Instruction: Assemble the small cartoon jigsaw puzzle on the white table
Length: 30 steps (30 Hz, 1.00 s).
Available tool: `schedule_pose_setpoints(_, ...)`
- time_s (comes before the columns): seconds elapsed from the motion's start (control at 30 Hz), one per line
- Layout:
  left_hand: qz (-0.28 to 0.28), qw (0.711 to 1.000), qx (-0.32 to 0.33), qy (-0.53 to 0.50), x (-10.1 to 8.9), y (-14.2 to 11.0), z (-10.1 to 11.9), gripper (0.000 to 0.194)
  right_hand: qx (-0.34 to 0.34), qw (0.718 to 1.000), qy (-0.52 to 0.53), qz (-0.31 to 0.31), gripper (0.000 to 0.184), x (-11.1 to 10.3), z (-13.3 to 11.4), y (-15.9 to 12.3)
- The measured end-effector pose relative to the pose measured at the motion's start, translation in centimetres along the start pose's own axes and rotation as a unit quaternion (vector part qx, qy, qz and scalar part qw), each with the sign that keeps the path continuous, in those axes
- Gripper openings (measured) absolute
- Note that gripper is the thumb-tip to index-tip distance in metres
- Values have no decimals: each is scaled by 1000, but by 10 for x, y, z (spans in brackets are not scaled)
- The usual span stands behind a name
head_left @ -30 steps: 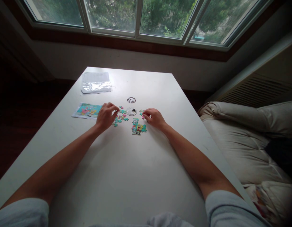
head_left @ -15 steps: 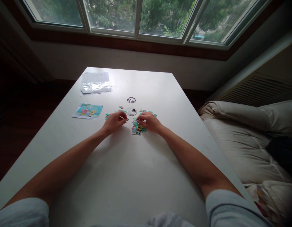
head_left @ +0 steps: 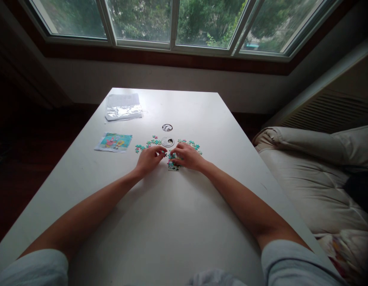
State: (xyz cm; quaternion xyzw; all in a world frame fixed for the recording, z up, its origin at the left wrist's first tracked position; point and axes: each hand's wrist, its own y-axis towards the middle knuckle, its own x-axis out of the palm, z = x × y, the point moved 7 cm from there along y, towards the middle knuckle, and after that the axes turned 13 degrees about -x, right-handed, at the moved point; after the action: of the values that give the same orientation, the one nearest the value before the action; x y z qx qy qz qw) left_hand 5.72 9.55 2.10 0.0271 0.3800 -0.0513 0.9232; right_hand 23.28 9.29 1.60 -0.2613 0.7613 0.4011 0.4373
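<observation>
A partly joined jigsaw puzzle [head_left: 173,167] lies on the table in front of me, its right part covered by my right hand [head_left: 186,156]. The fingers of that hand are apart, with thumb and fingertips resting on or just over the joined pieces. Just left of the puzzle, my left hand [head_left: 150,159] pinches a small puzzle piece [head_left: 165,154] between thumb and fingers, close to the puzzle's upper left edge. Loose puzzle pieces [head_left: 140,148] lie beyond my left hand, and more loose pieces [head_left: 193,143] lie beyond my right.
On the white table [head_left: 160,230] stand two round objects, a silvery disc [head_left: 167,142] and a smaller dark-rimmed disc [head_left: 167,127]. A colourful picture sheet [head_left: 114,142] lies at left, with a clear plastic packet [head_left: 123,107] behind it. A cream sofa [head_left: 303,171] is at right.
My left hand has moved right with the puzzle piece, up to the joined puzzle. My right hand has shifted slightly over the puzzle. The view has shifted a little.
</observation>
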Motion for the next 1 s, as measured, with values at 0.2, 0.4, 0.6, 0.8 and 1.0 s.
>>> schedule_pose_setpoints(0.2,10,999,9,34,5,-4,1,14,-9,1000,8,8,26,-1,-4,1)
schedule_pose_setpoints(0.4,2,997,26,70,10,-6,2,17,-7,1000,11,4,26,1,-5,1)
schedule_pose_setpoints(0.6,13,994,56,92,12,-8,5,17,-2,1000,14,1,26,1,-4,1)
schedule_pose_setpoints(0.8,11,993,67,95,11,-10,9,14,8,1000,21,-6,25,0,-5,2)
schedule_pose_setpoints(1.0,20,990,74,116,11,-13,13,10,8,1000,19,-3,26,1,-3,1)
